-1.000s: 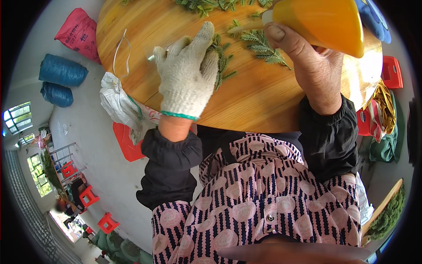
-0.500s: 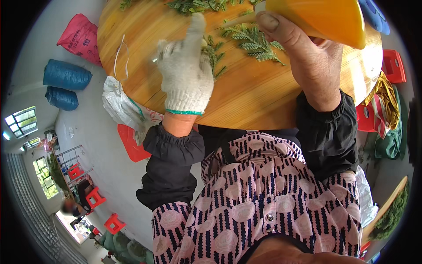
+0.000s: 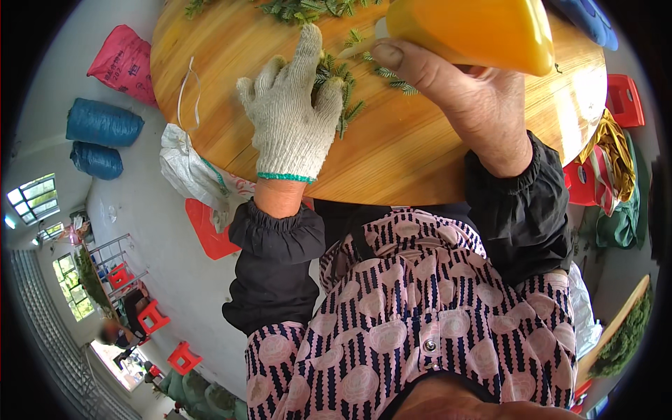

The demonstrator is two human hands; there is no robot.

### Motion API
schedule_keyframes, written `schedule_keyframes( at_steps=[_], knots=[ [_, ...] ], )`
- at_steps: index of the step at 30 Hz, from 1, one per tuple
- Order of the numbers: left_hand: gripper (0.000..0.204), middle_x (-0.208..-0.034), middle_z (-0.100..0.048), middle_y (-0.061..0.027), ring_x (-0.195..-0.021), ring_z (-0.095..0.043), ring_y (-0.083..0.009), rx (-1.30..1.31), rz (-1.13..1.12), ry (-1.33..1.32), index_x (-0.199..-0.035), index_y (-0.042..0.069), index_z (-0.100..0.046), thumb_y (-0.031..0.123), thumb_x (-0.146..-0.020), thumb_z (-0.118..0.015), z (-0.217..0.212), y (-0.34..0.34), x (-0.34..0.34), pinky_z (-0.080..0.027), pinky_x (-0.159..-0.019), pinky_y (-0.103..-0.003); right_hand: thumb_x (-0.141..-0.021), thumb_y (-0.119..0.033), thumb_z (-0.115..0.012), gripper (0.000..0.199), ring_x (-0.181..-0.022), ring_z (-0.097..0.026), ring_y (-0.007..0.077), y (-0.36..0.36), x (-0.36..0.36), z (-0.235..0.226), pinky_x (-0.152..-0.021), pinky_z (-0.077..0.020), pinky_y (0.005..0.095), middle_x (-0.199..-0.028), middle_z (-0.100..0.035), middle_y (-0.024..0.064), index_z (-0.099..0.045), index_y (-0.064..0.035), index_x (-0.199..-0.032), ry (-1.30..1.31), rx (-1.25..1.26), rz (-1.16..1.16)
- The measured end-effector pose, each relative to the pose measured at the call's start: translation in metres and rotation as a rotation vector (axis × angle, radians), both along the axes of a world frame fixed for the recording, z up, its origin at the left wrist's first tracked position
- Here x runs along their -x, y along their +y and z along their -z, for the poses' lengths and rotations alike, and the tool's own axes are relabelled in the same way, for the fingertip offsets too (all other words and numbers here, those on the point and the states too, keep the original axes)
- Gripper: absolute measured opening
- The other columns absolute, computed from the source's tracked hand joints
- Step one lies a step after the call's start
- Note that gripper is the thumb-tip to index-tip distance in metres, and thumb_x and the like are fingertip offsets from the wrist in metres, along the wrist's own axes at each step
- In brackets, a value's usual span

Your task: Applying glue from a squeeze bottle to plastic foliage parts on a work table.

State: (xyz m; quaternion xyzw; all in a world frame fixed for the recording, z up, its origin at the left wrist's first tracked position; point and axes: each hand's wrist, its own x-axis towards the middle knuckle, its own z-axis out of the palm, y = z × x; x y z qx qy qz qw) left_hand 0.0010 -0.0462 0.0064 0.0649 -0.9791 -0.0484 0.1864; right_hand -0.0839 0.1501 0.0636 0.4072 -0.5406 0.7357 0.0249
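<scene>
Sliding: my gloved left hand (image 3: 290, 122) has crept further up the round wooden table (image 3: 420, 161), fingers flat and spread on green sprigs (image 3: 343, 94).
Right hand (image 3: 469, 105): bare, wrapped tight around an orange handle (image 3: 469, 28), now nearer the top edge.
Edges: table rim close by my wrists; bare wood to the right.
Axis: sprigs lie slanted, tips toward lower right.

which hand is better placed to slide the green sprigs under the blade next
Left. The gloved left hand already lies flat on the green sprigs on the round wooden board. The bare right hand is occupied gripping the orange-handled knife beside them.
</scene>
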Motion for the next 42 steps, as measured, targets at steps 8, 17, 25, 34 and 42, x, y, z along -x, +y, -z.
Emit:
schedule_keyframes(
  at_steps=[8, 17, 25, 34, 42],
  knots=[
    [0.082, -0.115, -0.070, -0.0167, -0.111, -0.063, -0.0373, -0.124, -0.005, -0.051, -0.159, 0.015, -0.037, 0.040, -0.089, -0.070, 0.004, -0.001, 0.010, -0.032, -0.105, -0.062, -0.084, -0.011, -0.086, 0.049, -0.107, -0.067, 0.0193, 0.001, 0.020, 0.034, -0.091, -0.0540, 0.0333, -0.118, -0.070, 0.0080, -0.066, -0.0035, -0.128, 0.073, -0.187, 0.047],
    [0.082, -0.093, -0.065, -0.0076, -0.097, -0.062, -0.0295, -0.046, -0.050, -0.030, -0.161, 0.013, -0.034, 0.038, -0.091, -0.069, 0.010, -0.004, 0.009, -0.036, -0.104, -0.055, -0.085, -0.007, -0.083, 0.047, -0.105, -0.066, 0.0178, -0.010, 0.021, 0.035, -0.090, -0.0546, 0.0322, -0.120, -0.069, 0.0073, -0.064, -0.0022, -0.128, -0.032, -0.161, -0.074],
    [0.082, -0.103, -0.067, -0.0094, -0.102, -0.063, -0.0307, -0.061, 0.002, 0.021, -0.160, 0.010, -0.034, 0.037, -0.091, -0.068, 0.010, -0.002, 0.009, -0.036, -0.103, -0.058, -0.087, -0.002, -0.080, 0.047, -0.105, -0.066, 0.0164, -0.014, 0.018, 0.037, -0.088, -0.0557, 0.0320, -0.119, -0.069, 0.0070, -0.061, -0.0012, -0.130, -0.167, -0.101, -0.123],
    [0.080, -0.111, -0.069, -0.0095, -0.103, -0.063, -0.0313, 0.024, -0.002, 0.060, -0.160, 0.010, -0.035, 0.038, -0.092, -0.067, 0.014, -0.004, 0.008, -0.036, -0.100, -0.056, -0.086, -0.002, -0.080, 0.047, -0.104, -0.066, 0.0159, -0.010, 0.011, 0.031, -0.088, -0.0556, 0.0317, -0.118, -0.069, 0.0063, -0.062, -0.0013, -0.129, -0.191, -0.141, -0.066],
    [0.080, -0.087, -0.065, -0.0064, -0.096, -0.062, -0.0289, -0.011, -0.013, 0.001, -0.160, 0.011, -0.036, 0.039, -0.092, -0.068, 0.009, -0.002, 0.009, -0.038, -0.099, -0.050, -0.085, -0.006, -0.083, 0.049, -0.108, -0.066, 0.0184, -0.007, 0.021, 0.036, -0.093, -0.0540, 0.0323, -0.121, -0.069, 0.0079, -0.063, -0.0021, -0.129, 0.126, -0.162, 0.006]
  ],
)
